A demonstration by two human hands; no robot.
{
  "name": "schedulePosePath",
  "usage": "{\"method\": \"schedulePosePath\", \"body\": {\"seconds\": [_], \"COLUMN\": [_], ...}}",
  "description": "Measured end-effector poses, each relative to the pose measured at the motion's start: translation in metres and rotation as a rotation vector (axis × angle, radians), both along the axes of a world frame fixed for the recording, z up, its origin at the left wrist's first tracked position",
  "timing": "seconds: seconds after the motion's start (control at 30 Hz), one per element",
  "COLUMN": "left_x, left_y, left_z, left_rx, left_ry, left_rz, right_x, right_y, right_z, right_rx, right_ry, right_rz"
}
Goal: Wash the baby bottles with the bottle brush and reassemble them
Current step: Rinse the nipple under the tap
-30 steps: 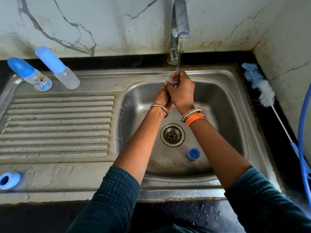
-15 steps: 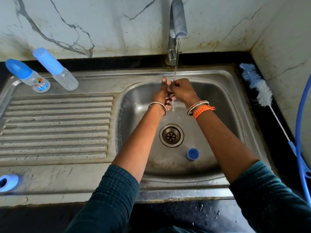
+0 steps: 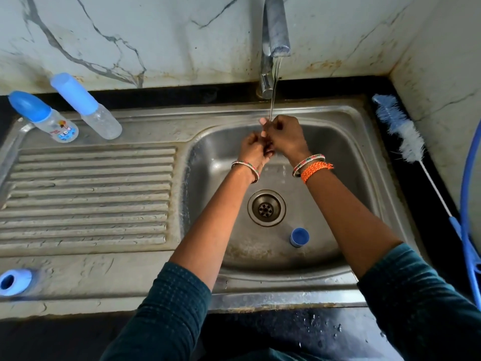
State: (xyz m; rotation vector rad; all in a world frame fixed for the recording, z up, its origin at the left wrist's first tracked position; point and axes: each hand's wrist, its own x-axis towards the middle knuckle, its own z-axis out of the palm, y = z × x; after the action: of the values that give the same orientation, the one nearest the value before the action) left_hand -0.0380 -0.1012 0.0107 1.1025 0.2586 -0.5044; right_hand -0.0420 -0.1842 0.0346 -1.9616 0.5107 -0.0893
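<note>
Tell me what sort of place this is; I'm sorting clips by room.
Likely a home kitchen: a steel sink with ribbed drainboard, a running tap, and marble-look wall tiles.

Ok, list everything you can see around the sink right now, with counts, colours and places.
Clear plastic baby bottles with blue caps: two, printed one and plain one, far left of drainboard.
Blue screw ring: one, near-left rim.
Small blue cup-shaped cap: one, in basin beside drain.
Blue-and-white bottle brush: one, black counter on the right.
Blue hose: one, far right edge.
Steel tap: one, running.
Steel sink: one.
Left hand, right hand: together under the stream; anything held is hidden.
</note>
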Motion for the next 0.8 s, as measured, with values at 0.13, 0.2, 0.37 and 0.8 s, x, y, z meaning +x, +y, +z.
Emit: {"method": "schedulePosePath", "body": {"seconds": [0.13,0.2,0.37,0.8], "left_x": [0.004,0.003,0.004,0.009], "left_y": [0.015,0.021,0.030,0.028], "left_z": [-0.011,-0.016,-0.014,-0.028], "left_rx": [-0.148,-0.199,-0.195,0.001], "left_ry": [0.110,0.150,0.188,0.297], "left_rz": [0.115,0.154,0.111,-0.052], "right_x": [-0.005,-0.006,-0.013,-0.012], "right_y": [0.002,0.005,0.009,0.023], "right_z": [0.005,0.008,0.008,-0.048], "right_rx": [-0.192,-0.196,-0.370,-0.064], "right_ry": [-0.100,-0.146,-0.385,0.006], "right_rz": [0.069,0.038,-0.006,0.111]}}
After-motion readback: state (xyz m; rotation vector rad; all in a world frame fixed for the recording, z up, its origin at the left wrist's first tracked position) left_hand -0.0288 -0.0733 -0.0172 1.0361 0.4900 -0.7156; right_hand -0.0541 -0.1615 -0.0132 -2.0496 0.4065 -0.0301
